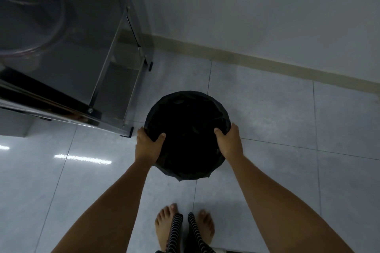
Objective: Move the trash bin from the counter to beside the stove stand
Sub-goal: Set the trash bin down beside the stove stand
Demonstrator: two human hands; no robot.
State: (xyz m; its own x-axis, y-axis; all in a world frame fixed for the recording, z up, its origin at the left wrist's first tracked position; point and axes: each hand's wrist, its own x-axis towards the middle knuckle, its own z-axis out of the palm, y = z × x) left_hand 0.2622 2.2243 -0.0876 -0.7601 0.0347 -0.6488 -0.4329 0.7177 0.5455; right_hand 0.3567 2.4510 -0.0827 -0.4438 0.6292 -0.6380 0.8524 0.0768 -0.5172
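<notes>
1. The trash bin (187, 135) is off the counter and down by the floor (267, 129), just beside the front right leg of the stove stand (115, 68). Whether its base touches the tiles I cannot tell; it hides its own underside.
2. The left hand (148, 146) clamps the rim on its left side, the right hand (229, 141) on its right, thumbs hooked inside and fingers wrapped outside. Opposite grips probably keep the bin level as it goes down.
3. A black bag lines the bin and folds over the rim, so both hands pin the bag too.
4. The spot seems chosen to sit near the stand without blocking its leg.
5. The floor is pale glossy tile with thin joints and light glare at the left edge. A plain wall (267, 16) with a beige skirting strip runs behind. Bare feet (185, 226) stand at the near edge.
</notes>
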